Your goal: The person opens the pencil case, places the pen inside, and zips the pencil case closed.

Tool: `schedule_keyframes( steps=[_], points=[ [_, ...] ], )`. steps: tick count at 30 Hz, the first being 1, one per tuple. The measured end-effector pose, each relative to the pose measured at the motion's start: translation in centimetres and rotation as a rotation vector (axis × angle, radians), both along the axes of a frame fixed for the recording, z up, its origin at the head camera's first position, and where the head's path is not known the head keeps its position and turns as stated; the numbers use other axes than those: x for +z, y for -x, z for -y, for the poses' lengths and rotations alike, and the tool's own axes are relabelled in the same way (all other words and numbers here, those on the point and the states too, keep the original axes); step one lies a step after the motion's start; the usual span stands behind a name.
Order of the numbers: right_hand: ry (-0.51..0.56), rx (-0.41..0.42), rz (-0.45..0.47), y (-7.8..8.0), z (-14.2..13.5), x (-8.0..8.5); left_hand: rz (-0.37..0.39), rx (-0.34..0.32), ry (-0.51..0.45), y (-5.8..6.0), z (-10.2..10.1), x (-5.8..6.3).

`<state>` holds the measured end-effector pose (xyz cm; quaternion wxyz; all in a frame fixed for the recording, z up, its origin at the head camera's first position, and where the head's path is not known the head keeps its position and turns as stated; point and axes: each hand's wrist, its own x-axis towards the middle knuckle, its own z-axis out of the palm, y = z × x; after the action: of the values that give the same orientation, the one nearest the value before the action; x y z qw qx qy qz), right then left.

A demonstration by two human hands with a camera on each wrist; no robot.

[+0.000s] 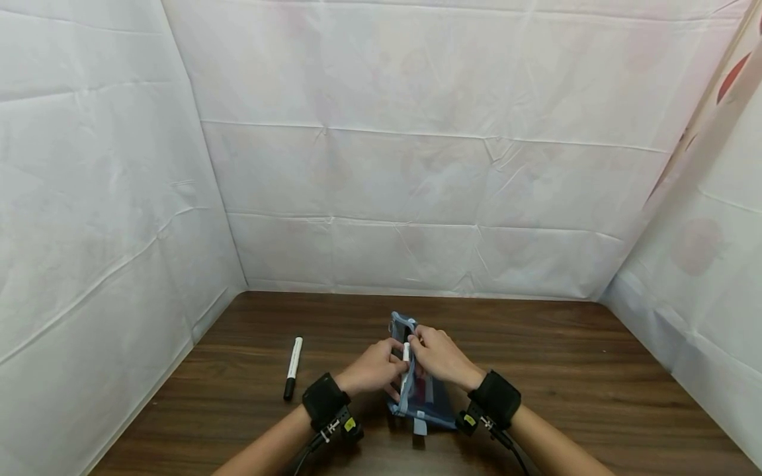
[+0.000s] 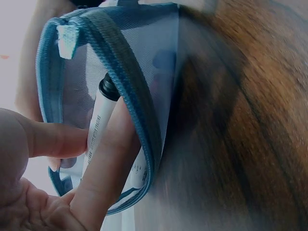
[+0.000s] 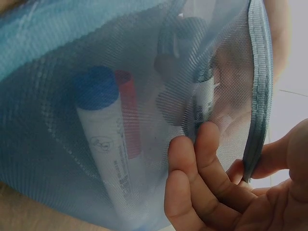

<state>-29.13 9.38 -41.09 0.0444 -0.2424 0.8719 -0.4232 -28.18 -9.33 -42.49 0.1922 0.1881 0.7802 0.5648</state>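
Observation:
A blue mesh zip pouch (image 1: 439, 402) stands on the table between the two hands, its zipped mouth (image 2: 126, 57) spread apart. My left hand (image 1: 374, 365) reaches into that mouth and pinches a white marker (image 2: 100, 118) with a black end between thumb and finger. On the other side, my right hand (image 1: 442, 357) grips the zipper edge (image 3: 260, 96) between thumb and fingers, its other fingers lying against the mesh. Through the mesh in the right wrist view show a blue-capped white marker (image 3: 103, 130) and a red-capped one (image 3: 126, 103) inside the pouch.
Left of the pouch, a white marker with a black cap (image 1: 294, 363) lies on the brown wooden table (image 1: 536, 344). White cloth walls (image 1: 417, 178) stand behind and at both sides. A pale tag (image 1: 419, 427) sticks out of the pouch's near end.

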Motion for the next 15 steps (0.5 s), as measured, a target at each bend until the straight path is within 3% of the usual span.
schedule_keyframes(
  steps=[15],
  points=[
    [-0.007,-0.004,-0.011,-0.03,0.11,0.1,-0.034,-0.004,0.046,0.13,-0.21,-0.59]
  ],
)
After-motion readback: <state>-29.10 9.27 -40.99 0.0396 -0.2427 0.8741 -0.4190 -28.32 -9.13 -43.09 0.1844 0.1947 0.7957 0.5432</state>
